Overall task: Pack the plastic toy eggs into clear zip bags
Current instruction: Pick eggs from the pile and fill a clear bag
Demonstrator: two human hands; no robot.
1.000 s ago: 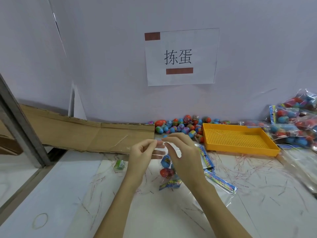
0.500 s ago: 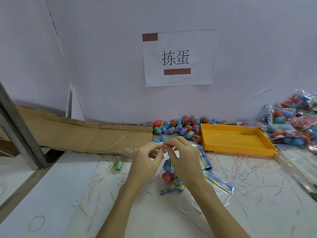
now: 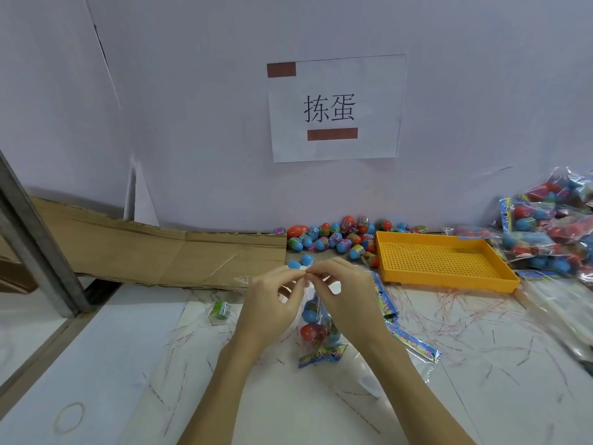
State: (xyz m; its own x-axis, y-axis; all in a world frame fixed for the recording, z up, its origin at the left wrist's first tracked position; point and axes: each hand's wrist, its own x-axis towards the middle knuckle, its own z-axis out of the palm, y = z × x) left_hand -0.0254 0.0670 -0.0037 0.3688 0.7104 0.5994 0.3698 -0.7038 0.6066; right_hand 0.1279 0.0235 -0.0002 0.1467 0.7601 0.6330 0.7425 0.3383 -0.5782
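Clear plastic makes the zip bag, so the toys inside show through. It hangs in the middle of the head view, low over the white worktop, and its top is gathered between both hands. Inside sit a blue egg above a red egg, and a strip with bright pictures sticks out at the bottom.

The left hand pinches the top of the bag with thumb and fingertips. The right hand pinches the same spot from the other side, so the fingertips of the two hands meet.

More loose eggs lie in a heap by the wall, in blue, red, green and purple. Two blue ones lie just behind the hands. A yellow tray with little holes lies to the right of the heap. Full bags are piled at the far right. A flat sheet of brown cardboard lies on the left. A paper sign hangs on the wall. A small green toy lies left of the hands. Thin red strips are scattered all over the worktop.
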